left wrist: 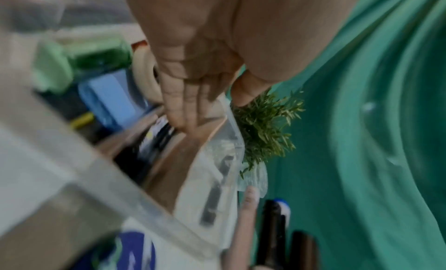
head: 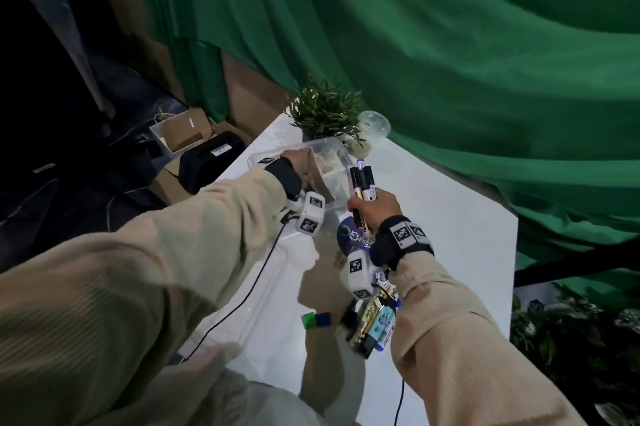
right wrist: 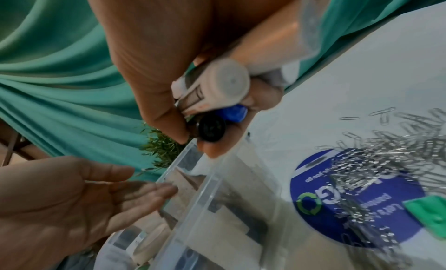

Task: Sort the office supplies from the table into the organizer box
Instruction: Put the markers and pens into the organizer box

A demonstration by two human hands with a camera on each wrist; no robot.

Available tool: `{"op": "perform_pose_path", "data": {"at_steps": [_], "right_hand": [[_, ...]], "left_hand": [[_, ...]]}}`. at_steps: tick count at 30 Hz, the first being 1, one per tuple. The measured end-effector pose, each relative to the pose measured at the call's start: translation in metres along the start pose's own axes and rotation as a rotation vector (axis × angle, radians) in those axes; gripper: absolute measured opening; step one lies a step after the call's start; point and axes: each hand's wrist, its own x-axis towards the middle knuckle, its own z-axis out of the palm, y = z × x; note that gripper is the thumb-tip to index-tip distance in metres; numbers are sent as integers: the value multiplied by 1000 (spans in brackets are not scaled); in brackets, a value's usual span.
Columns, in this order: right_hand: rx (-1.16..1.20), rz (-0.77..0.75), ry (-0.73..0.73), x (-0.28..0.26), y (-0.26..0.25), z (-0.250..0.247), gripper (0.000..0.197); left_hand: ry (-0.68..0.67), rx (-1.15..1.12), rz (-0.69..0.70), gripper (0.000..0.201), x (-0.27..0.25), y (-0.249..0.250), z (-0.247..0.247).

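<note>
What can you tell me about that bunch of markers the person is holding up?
The markers are a small bundle, apparently three: pale barrels with dark printed labels, black caps and one blue cap. They look plastic and stay capped. The right hand grips them together around their lower barrels, caps pointing up and away, beside the clear organizer box rather than in it.

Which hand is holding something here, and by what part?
The right hand grips a bundle of markers around their lower barrels, caps pointing up. The left hand is open at the organizer box, holding nothing.
</note>
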Motion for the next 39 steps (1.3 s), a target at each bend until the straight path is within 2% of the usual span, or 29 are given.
{"op": "perform_pose_path", "data": {"at_steps": [2, 4, 5, 7, 8, 11, 12, 16, 18, 23, 25, 30, 32, 34, 36, 38, 39], "right_hand": [[-22, -16, -12, 5, -16, 13, 21], [-76, -32, -35, 11, -33, 28, 23], [-129, -38, -63, 14, -41, 34, 23], [-223, -44, -105, 22, -56, 50, 27], [-280, -46, -112, 26, -62, 58, 29], [-454, -64, -56, 31, -74, 73, 39], [-480, -61, -27, 36, -84, 91, 40], [-494, -63, 54, 38, -82, 100, 35], [-485, -88, 42, 34, -82, 103, 34], [-358, -181, -45, 17, -70, 93, 58], [-373, -223, -52, 6, -64, 85, 56], [-543, -393, 76, -11, -56, 67, 44], [-476, -346, 138, -12, -44, 54, 37], [-330, -255, 216, -13, -19, 38, 33], [-232, -141, 265, -17, 17, 20, 33], [-175, -2, 298, -26, 63, 1, 32], [-152, 75, 310, -32, 88, -8, 30]], "left_hand": [[54, 63, 123, 33, 2, -3, -17], [235, 394, 272, 27, 12, -12, -43], [292, 597, 302, 29, 15, -17, -57], [326, 879, 258, 44, 22, -28, -75], [302, 931, 223, 50, 27, -35, -81], [156, 909, 173, 57, 35, -48, -81], [164, 890, 187, 57, 45, -55, -92], [175, 881, 235, 55, 45, -59, -90], [176, 911, 256, 54, 47, -60, -93], [153, 975, 293, 52, 49, -57, -94], [154, 978, 297, 52, 49, -56, -93], [158, 1059, 286, 52, 49, -49, -89], [144, 1085, 234, 57, 48, -45, -90], [188, 1090, 211, 61, 41, -41, -87], [295, 1091, 343, 60, 29, -42, -75], [365, 1043, 601, 51, 8, -45, -53], [353, 994, 727, 46, -4, -48, -38]]}}
